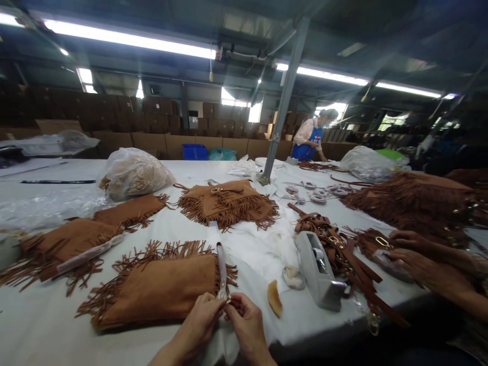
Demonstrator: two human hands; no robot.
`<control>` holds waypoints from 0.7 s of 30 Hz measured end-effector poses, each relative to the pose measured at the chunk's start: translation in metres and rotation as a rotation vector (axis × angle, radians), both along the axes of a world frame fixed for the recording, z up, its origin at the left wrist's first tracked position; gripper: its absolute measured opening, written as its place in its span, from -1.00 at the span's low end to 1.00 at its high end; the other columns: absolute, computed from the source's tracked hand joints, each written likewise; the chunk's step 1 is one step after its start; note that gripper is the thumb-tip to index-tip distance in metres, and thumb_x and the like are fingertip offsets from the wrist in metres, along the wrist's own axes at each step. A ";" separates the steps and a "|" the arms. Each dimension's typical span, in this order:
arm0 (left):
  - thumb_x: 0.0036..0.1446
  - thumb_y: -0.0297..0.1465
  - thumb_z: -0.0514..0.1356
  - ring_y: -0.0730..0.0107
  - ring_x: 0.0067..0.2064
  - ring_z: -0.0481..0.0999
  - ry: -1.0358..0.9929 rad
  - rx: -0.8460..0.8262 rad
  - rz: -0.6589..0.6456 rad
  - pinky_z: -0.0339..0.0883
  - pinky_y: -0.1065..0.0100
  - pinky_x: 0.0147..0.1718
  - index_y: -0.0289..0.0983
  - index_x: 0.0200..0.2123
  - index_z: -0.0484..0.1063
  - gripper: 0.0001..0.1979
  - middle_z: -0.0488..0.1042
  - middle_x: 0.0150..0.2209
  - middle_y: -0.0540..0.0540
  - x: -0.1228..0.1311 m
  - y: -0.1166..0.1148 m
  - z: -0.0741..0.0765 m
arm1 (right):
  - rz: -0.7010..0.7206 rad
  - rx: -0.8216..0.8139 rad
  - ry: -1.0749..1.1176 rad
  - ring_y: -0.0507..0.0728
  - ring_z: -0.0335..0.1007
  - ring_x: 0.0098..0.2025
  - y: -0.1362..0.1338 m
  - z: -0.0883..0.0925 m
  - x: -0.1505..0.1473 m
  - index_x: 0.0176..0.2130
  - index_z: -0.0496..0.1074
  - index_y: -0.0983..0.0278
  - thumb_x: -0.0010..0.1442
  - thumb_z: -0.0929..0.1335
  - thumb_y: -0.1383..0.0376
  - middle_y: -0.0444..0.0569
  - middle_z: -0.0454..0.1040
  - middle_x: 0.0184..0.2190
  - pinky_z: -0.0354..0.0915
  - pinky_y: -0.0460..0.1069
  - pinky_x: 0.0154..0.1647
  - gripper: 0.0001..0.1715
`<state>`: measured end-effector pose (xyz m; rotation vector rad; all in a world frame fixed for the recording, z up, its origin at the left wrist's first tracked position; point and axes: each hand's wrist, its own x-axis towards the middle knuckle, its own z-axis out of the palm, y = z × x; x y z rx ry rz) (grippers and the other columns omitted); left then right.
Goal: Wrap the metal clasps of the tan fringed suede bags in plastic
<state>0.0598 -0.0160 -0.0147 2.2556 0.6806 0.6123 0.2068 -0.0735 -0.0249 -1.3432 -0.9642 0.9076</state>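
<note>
A brown leather strap (221, 269) in pale see-through wrapping stands out from between my hands, its far end lying over a bag's fringe. My left hand (202, 317) pinches the wrapped strap near its lower end. Close beside it, the fingers of my right hand (246, 317) are closed on the same end, where a small bit of metal glints; its shape is mostly hidden. Just left of my hands lies a brown suede fringed bag (171, 290), flat on the table. A curved tan piece (274, 299) lies to the right of my right hand.
A grey tape dispenser (320, 274) and a heap of brown straps (343, 249) are on my right. Nearby, a co-worker's hands (415, 254) handle a fringed piece. More fringed bags (229, 201) lie across the white table (152, 343). A metal post (284, 101) rises beyond.
</note>
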 end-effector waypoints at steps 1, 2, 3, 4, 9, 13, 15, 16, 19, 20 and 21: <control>0.29 -0.32 -0.11 0.21 -0.20 0.37 0.025 -0.011 -0.004 0.29 0.24 -0.19 -0.26 -0.22 0.46 -0.65 0.43 -0.29 -0.17 0.000 0.001 0.002 | 0.015 -0.006 0.008 0.09 0.41 -0.51 0.001 0.003 0.001 -0.17 0.47 0.31 -0.02 0.44 0.18 -0.08 0.52 -0.49 0.35 -0.04 -0.44 -0.60; 0.29 -0.32 -0.11 0.23 -0.20 0.36 0.050 -0.017 -0.016 0.29 0.25 -0.18 -0.25 -0.24 0.46 -0.65 0.42 -0.28 -0.14 0.000 0.002 0.004 | 0.045 -0.011 -0.011 0.07 0.40 -0.52 0.001 0.006 0.003 -0.11 0.45 0.30 -0.02 0.43 0.22 -0.10 0.51 -0.50 0.34 -0.05 -0.46 -0.57; 0.29 -0.33 -0.11 0.24 -0.20 0.36 0.076 -0.017 -0.032 0.29 0.27 -0.18 -0.23 -0.24 0.45 -0.66 0.41 -0.27 -0.12 0.000 0.003 0.006 | 0.084 -0.013 -0.065 0.06 0.39 -0.52 0.001 0.011 0.004 -0.11 0.45 0.29 0.00 0.41 0.26 -0.12 0.50 -0.51 0.32 -0.06 -0.45 -0.60; 0.28 -0.34 -0.11 0.25 -0.20 0.36 0.108 -0.011 -0.052 0.29 0.27 -0.18 -0.21 -0.24 0.45 -0.67 0.41 -0.27 -0.11 0.001 0.005 0.006 | 0.116 -0.012 -0.147 0.06 0.39 -0.51 0.000 0.016 0.005 -0.16 0.48 0.27 0.02 0.39 0.29 -0.13 0.49 -0.52 0.31 -0.07 -0.44 -0.69; 0.28 -0.32 -0.10 0.22 -0.20 0.38 0.196 0.013 -0.112 0.28 0.22 -0.13 -0.18 -0.20 0.43 -0.69 0.45 -0.26 -0.11 0.001 0.012 -0.004 | 0.065 0.033 -0.511 0.08 0.40 -0.34 -0.002 0.033 0.010 -0.45 0.51 0.25 0.05 0.36 0.37 -0.09 0.48 -0.45 0.27 -0.07 -0.28 -0.90; 0.30 -0.23 -0.11 0.25 -0.17 0.39 0.117 -0.099 -0.086 0.29 0.26 -0.10 -0.16 -0.22 0.43 -0.66 0.46 -0.23 -0.08 -0.003 0.015 -0.016 | 0.073 -0.017 -0.415 0.07 0.40 -0.34 0.000 0.030 0.008 -0.24 0.51 0.25 -0.05 0.38 0.43 -0.11 0.49 -0.39 0.28 -0.09 -0.31 -0.70; 0.28 -0.21 -0.06 0.25 -0.16 0.39 0.088 -0.134 -0.071 0.29 0.28 -0.09 -0.17 -0.24 0.43 -0.70 0.47 -0.23 -0.07 -0.005 0.015 -0.017 | 0.105 -0.028 -0.374 0.06 0.39 -0.36 0.002 0.029 0.006 -0.31 0.52 0.25 -0.02 0.35 0.44 -0.12 0.49 -0.42 0.28 -0.11 -0.33 -0.77; 0.25 -0.22 0.00 0.24 -0.15 0.40 0.068 -0.147 -0.063 0.29 0.28 -0.08 -0.17 -0.21 0.42 -0.75 0.47 -0.22 -0.08 -0.005 0.015 -0.018 | 0.106 -0.026 -0.367 0.06 0.39 -0.37 0.002 0.029 0.005 -0.35 0.53 0.26 0.00 0.33 0.44 -0.12 0.48 -0.44 0.27 -0.11 -0.33 -0.79; 0.17 -0.29 0.14 0.23 -0.17 0.44 -0.026 -0.203 -0.019 0.32 0.32 -0.12 -0.18 -0.08 0.35 -0.75 0.49 -0.20 -0.08 -0.004 0.013 -0.019 | 0.075 -0.026 -0.362 0.05 0.37 -0.41 0.004 0.030 0.003 -0.27 0.53 0.26 0.04 0.29 0.42 -0.11 0.49 -0.46 0.26 -0.11 -0.37 -0.73; 0.16 -0.31 0.15 0.23 -0.18 0.45 -0.059 -0.215 -0.005 0.33 0.33 -0.14 -0.19 -0.07 0.34 -0.75 0.50 -0.21 -0.08 -0.003 0.012 -0.021 | 0.073 -0.029 -0.366 0.05 0.36 -0.43 0.004 0.031 0.003 -0.21 0.52 0.26 0.05 0.29 0.41 -0.12 0.48 -0.47 0.26 -0.11 -0.39 -0.70; 0.17 -0.31 0.13 0.23 -0.20 0.47 -0.087 -0.216 0.004 0.34 0.34 -0.16 -0.19 -0.10 0.36 -0.78 0.51 -0.23 -0.08 -0.003 0.012 -0.023 | 0.080 -0.030 -0.375 0.05 0.36 -0.45 0.004 0.033 0.004 -0.15 0.50 0.25 0.05 0.30 0.40 -0.13 0.48 -0.49 0.26 -0.11 -0.40 -0.66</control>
